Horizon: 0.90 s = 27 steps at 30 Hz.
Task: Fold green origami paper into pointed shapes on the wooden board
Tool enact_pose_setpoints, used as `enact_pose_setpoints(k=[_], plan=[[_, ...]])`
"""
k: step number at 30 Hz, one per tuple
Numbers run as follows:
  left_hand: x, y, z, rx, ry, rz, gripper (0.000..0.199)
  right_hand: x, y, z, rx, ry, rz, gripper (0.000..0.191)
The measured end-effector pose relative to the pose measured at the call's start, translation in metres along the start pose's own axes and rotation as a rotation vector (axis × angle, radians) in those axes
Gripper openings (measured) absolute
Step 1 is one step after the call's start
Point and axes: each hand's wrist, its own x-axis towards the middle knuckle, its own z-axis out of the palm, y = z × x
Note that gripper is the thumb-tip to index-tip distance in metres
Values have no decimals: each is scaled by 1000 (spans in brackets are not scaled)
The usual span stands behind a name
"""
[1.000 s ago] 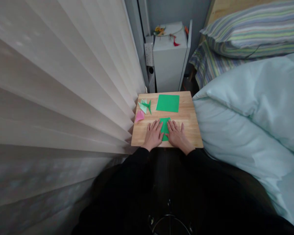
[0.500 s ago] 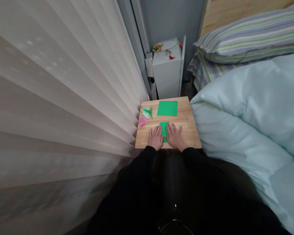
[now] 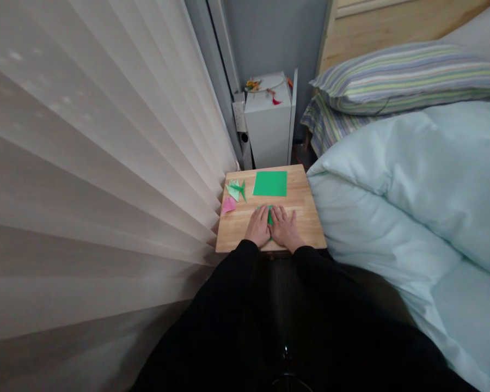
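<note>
Between my palms a folded piece of green paper lies on a small wooden table. My left hand presses on its left part, fingers stretched forward and lying flat. Over its right part rests my right hand, also flat, with the thumb side near the left hand. Only a narrow green strip of the paper shows; the rest is hidden under the hands. Farther back on the table is a flat green sheet of paper.
Folded green and pale-green paper shapes and a pink folded paper lie at the table's left. A pleated curtain borders the left side, a bed with a pale quilt the right. Behind stands a white cabinet.
My hands have come closer together over the folded green paper, covering more of it. The whole view has shifted slightly, so the table sits a little further left.
</note>
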Motion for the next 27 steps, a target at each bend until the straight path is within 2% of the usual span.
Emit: enact_pose_setpoints(k=[3,6,11,18,27], plan=[[20,0,4,-37,-62,71,66,2,1,-2,-21,-32,-11,64],[28,0,4,-28,-98,83,67,2,1,-5,-33,-43,-3,65],[31,8,-4,38,-140,61,65,-2,-1,-11,-46,-53,-10,66],[42,20,-11,119,-174,44,54,-17,-5,-24,-71,-54,-50,63],[33,15,-12,156,-139,73,57,-39,-11,-31,-71,-68,-81,62]])
